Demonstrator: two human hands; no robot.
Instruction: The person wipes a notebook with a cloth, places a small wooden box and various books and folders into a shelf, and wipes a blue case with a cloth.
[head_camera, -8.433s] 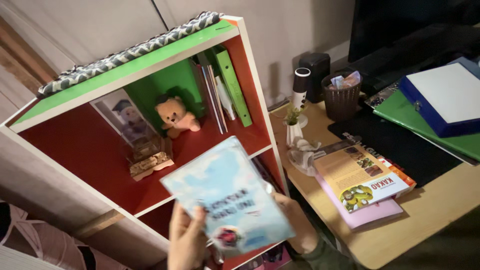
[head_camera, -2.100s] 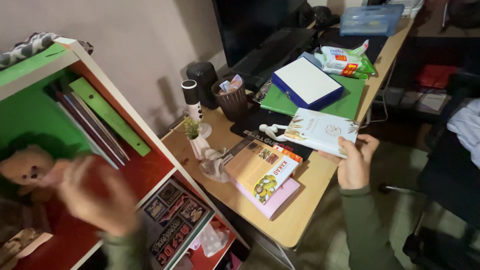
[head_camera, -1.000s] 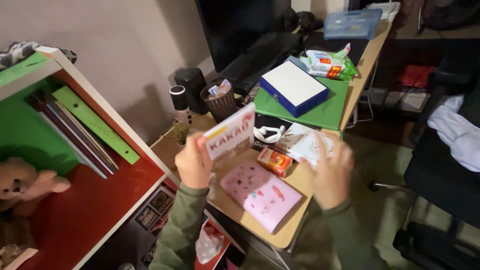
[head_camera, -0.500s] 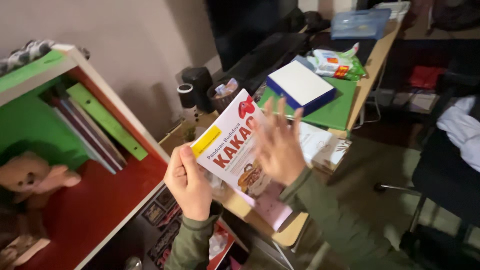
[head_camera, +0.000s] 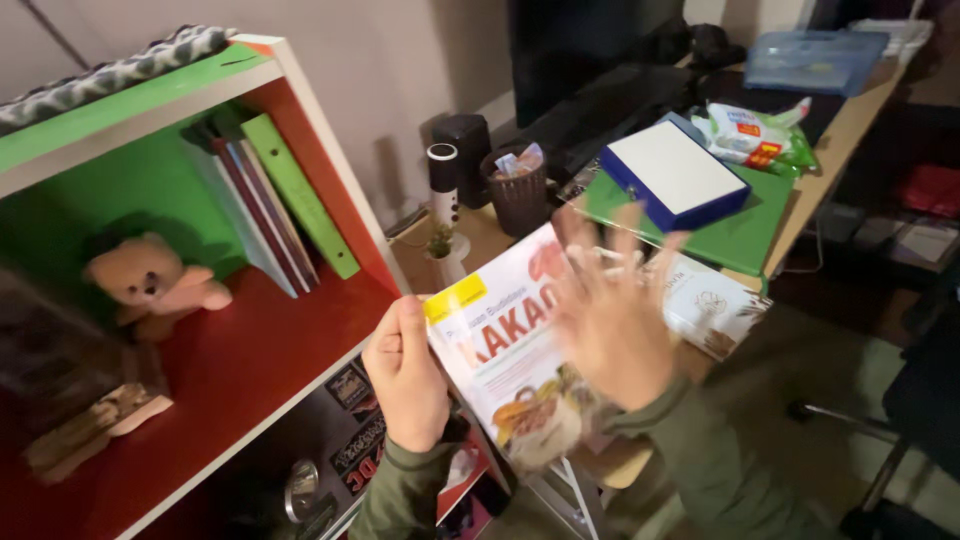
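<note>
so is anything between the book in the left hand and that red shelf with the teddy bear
Nothing visible. The left hand holds the book just off the shelf's front edge. The teddy bear and leaning books sit toward the back of the red shelf.

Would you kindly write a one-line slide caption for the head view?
Left hand holds a white book, blurred right hand over it, beside a red-and-green shelf.

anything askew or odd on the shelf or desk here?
Mostly minor. The books on the red shelf lean steeply instead of standing upright, and the teddy bear looks slumped sideways. The left hand holds a booklet; the right hand is motion-blurred.
</note>
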